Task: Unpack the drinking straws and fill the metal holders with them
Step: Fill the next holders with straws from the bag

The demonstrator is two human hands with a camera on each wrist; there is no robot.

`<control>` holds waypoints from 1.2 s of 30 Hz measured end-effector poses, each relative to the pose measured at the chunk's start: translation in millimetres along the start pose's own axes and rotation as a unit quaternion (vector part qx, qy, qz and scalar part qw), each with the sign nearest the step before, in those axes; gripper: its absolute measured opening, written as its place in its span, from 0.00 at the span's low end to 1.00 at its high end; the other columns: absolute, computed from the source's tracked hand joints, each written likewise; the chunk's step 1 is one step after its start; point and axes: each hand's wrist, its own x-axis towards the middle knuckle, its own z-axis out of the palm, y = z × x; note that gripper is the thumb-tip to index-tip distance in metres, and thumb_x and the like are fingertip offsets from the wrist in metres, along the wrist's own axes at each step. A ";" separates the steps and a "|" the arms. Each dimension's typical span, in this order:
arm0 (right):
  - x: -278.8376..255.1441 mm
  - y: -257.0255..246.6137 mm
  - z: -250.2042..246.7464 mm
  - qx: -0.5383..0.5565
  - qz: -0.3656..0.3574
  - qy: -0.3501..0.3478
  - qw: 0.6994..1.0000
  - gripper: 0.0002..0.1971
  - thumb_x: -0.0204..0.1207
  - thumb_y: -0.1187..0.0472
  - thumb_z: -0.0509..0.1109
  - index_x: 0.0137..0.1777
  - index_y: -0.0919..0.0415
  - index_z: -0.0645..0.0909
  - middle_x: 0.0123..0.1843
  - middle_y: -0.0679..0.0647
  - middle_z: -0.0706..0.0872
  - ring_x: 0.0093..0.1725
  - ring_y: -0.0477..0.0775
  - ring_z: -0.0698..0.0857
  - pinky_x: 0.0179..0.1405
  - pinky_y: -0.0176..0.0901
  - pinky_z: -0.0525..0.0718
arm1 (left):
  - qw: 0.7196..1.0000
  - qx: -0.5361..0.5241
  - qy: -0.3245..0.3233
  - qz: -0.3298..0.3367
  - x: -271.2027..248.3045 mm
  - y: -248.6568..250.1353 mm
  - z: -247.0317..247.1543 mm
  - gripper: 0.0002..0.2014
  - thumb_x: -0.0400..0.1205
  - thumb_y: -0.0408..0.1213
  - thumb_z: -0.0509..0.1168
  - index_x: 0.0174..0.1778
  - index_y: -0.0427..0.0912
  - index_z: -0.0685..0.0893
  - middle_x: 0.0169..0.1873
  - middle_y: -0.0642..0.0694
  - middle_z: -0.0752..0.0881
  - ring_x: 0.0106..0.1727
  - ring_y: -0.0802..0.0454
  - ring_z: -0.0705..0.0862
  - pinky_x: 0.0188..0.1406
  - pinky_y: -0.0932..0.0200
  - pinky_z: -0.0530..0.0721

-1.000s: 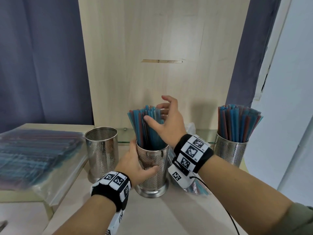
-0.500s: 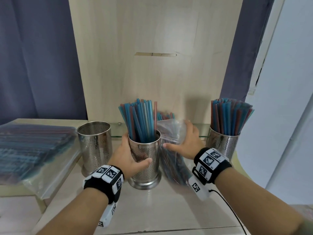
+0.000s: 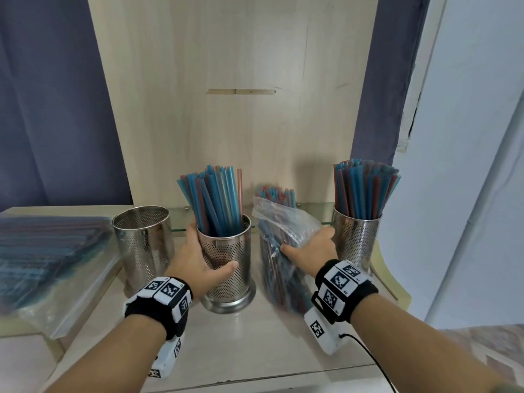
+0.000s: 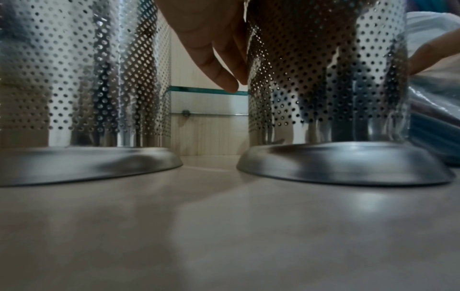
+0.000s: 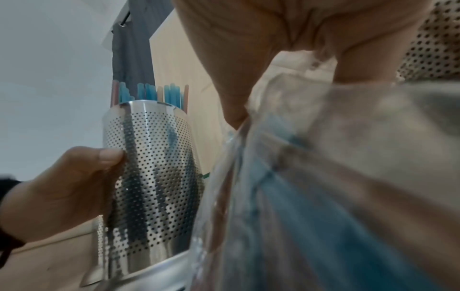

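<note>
Three perforated metal holders stand on the pale counter. The left holder (image 3: 144, 245) is empty. My left hand (image 3: 198, 259) grips the middle holder (image 3: 226, 265), which is partly filled with blue and red straws (image 3: 215, 202); its thumb lies across the front wall, and the same holder (image 5: 151, 177) appears in the right wrist view. The right holder (image 3: 355, 242) is packed with straws. Between the middle and right holders, my right hand (image 3: 307, 248) holds a clear plastic bag of straws (image 3: 280, 251), thumb on its front. In the left wrist view my fingers (image 4: 219, 65) curl behind the middle holder (image 4: 326, 78).
A flat sealed pack of straws (image 3: 48, 251) lies on a raised ledge at the left. A wooden back panel (image 3: 241, 109) and a low glass strip (image 3: 312, 211) close off the rear. A white wall (image 3: 467, 165) stands at the right. The counter's front edge (image 3: 255, 375) lies near my wrists.
My right hand left the top of the middle holder's straws, dropped to the right and took hold of the bag of straws. My left hand stayed on the middle holder.
</note>
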 end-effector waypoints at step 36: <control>31.8 9.7 -1.3 0.150 -0.077 -0.133 0.977 0.65 0.65 0.39 0.82 0.88 0.57 0.37 0.88 0.60 0.57 0.84 0.62 0.64 0.79 0.56 0.66 | 0.997 -0.011 -0.024 -0.075 -1.9 21.7 -7.2 0.52 0.68 0.53 0.79 0.83 0.48 0.55 0.77 0.46 0.73 0.75 0.46 0.74 0.72 0.48 0.73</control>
